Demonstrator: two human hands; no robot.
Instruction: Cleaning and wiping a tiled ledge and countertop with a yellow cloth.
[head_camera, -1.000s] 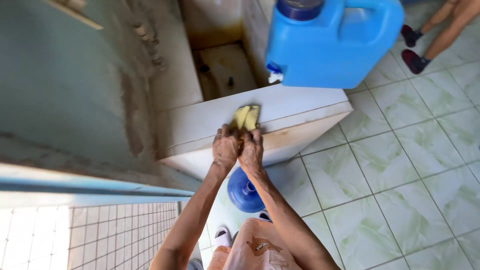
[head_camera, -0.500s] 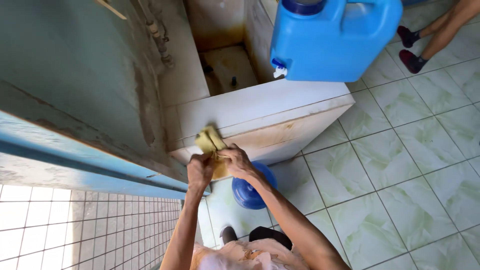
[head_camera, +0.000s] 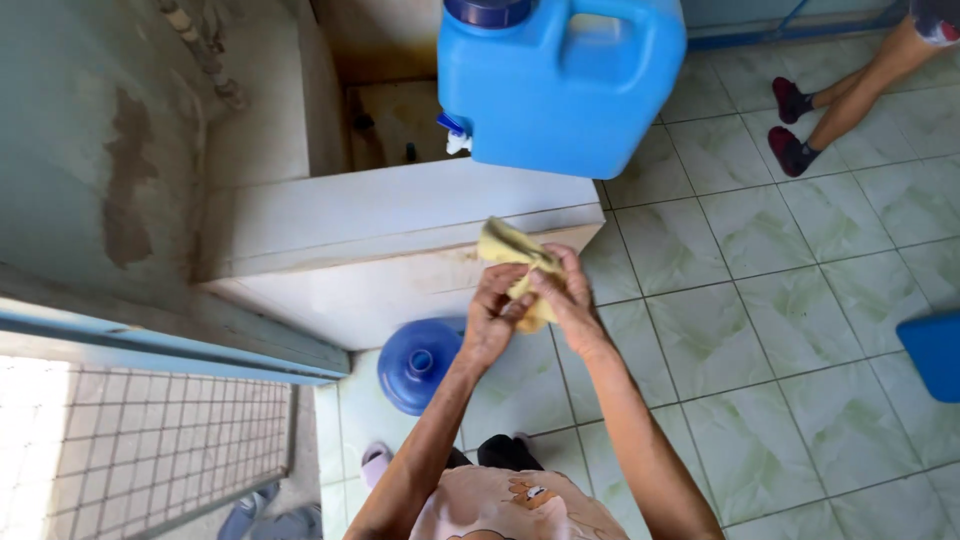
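Ledge edge (head_camera: 400, 225) beside yellow cloth (head_camera: 510, 250); left hand (head_camera: 492, 318), right hand (head_camera: 568, 298) clutch it.

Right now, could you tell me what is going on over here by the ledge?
A person stands at a white ledge and holds a yellow cloth in both bare hands, the left hand and right hand pressed together around it in front of the ledge. A big blue water jug with a small tap sits on the ledge's end. A blue bottle stands on the green tiled floor below. Another person's legs show at the top right.
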